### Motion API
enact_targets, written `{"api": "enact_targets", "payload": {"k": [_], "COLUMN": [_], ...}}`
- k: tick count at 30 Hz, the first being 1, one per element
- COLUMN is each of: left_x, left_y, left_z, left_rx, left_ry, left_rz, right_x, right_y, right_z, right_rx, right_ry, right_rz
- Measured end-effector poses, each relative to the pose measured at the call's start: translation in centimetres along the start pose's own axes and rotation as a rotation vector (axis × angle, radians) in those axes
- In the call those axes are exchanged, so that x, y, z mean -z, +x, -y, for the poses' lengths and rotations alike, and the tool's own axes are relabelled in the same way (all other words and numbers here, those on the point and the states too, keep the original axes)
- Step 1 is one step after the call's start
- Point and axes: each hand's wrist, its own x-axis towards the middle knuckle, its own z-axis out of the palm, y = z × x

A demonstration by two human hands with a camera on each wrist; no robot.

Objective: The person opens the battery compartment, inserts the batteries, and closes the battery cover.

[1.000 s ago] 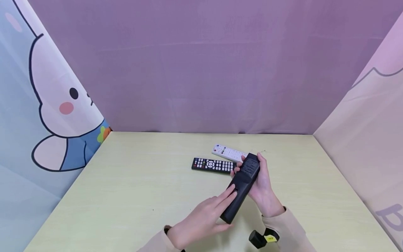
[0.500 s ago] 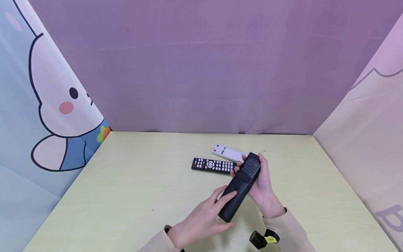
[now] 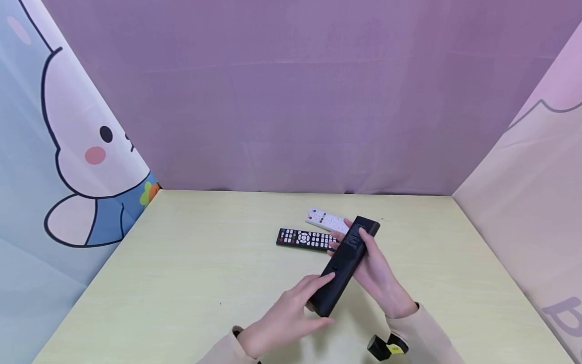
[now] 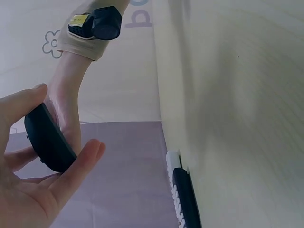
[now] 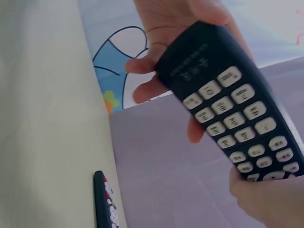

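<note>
A black remote control (image 3: 343,268) is raised over the table with its back toward the head view. My right hand (image 3: 379,280) grips its upper part, thumb lying on the back and fingertips at the far side. Around its lower end, my left hand (image 3: 288,308) has the fingers and thumb spread, one fingertip touching the back and the thumb extended below the end. White number keys show on the remote's front in the right wrist view. Behind lie a second black remote (image 3: 302,238) and a white remote (image 3: 325,220), both partly covered by the right hand's fingers.
The pale wooden table (image 3: 182,283) ends at a purple curtain (image 3: 291,101) at the back. Printed cloth (image 3: 82,151) hangs at the left, with light cloth (image 3: 536,202) at the right. A black camera (image 3: 379,348) is strapped to the right wrist.
The held remote has turned slightly. My right thumb has come from its edge onto its back, and my left hand has slid a little toward the lower end, spreading its fingers.
</note>
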Motion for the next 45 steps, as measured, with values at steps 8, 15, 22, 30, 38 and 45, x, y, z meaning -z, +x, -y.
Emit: {"api": "enact_targets", "payload": {"k": [8, 15, 22, 30, 38, 45], "left_x": [0.2, 0.3, 0.3, 0.2, 0.5, 1.0], "left_y": [-0.1, -0.3, -0.5, -0.5, -0.6, -1.5], "left_z": [-0.1, -0.1, 0.0, 0.4, 0.9, 1.7], "left_rx": [0.161, 0.186, 0.194, 0.122, 0.030, 0.020], "left_ry": [-0.294, -0.376, -0.361, -0.138, -0.002, 0.096], "left_rz": [-0.004, -0.054, -0.083, -0.096, -0.071, -0.065], "right_x": [0.4, 0.7, 1.2, 1.1, 1.0, 1.6], "right_y": [-0.5, -0.8, -0.8, -1.1, -1.1, -1.0], "right_z": [-0.3, -0.8, -1.2, -1.2, -0.6, 0.2], "right_rx": [0.044, 0.086, 0.094, 0.121, 0.138, 0.102], "right_ry": [-0.070, -0.165, -0.185, -0.300, -0.471, -0.776], "right_rz": [0.155, 0.218, 0.196, 0.091, 0.002, -0.134]}}
